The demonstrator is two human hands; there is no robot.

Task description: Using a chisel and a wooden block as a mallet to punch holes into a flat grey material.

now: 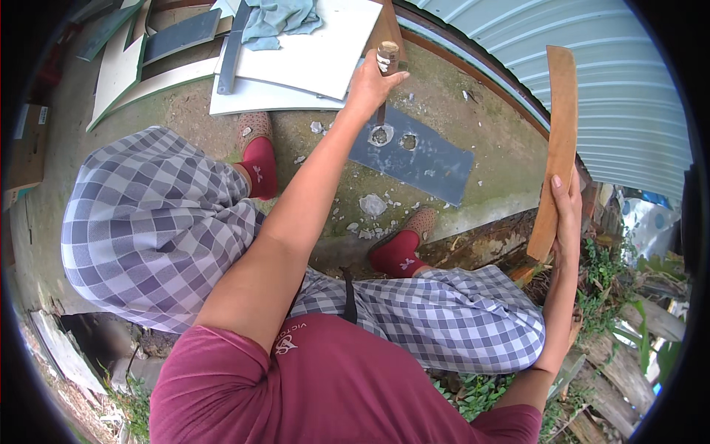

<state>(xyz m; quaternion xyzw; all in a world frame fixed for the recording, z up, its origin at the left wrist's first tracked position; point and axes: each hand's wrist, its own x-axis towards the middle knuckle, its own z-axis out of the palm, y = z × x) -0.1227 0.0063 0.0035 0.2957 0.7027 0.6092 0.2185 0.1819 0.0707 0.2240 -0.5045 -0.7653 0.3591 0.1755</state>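
My left hand (367,87) is wrapped round the wooden handle of a chisel (387,53), held upright. Its dark blade points down at a flat grey board (436,169) on the ground. Two rough holes show in that board, and the blade's lower end is at the left one; whether it touches cannot be made out. White dust and chips lie around the holes. Off to the right, my right hand (566,211) grips a long, flat wooden plank (560,133) near its lower end. The plank stands raised, apart from the chisel.
White panels (325,44) with a blue-grey cloth (277,22) on top lie at the far left, beside cut board pieces (181,38). A corrugated metal wall (621,96) rises at the right. Pale fragments (373,205) are scattered between my feet. Plants (599,270) grow beyond the slab's edge.
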